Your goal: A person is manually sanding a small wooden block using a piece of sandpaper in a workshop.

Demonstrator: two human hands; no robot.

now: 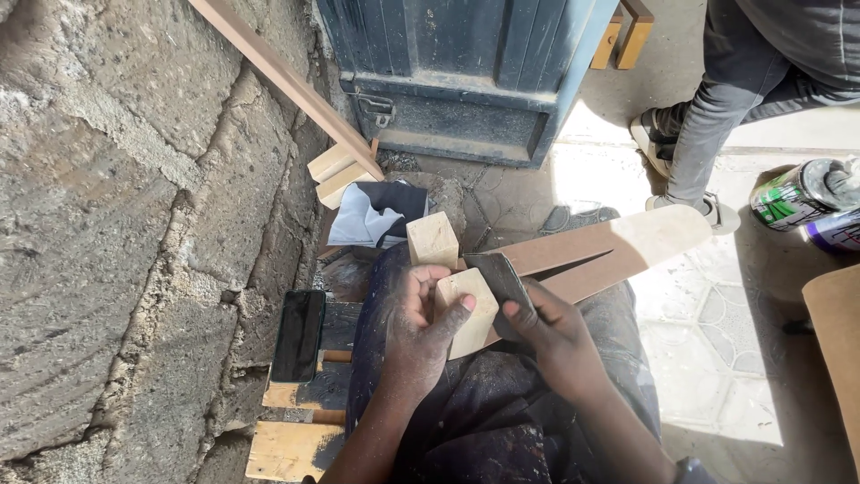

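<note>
At the centre of the frame, the left hand grips a pale wooden block on the lap, its long axis running toward the upper left. The right hand pinches a dark sheet of sandpaper against the block's right face, so both hands touch it; a 2nd block stands just above.

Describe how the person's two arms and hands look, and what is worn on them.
Both forearms are bare, with no sleeves in view. The left hand and the right hand wear no gloves, rings or watch that can be seen. Pale dust lies on the fingers.
</note>
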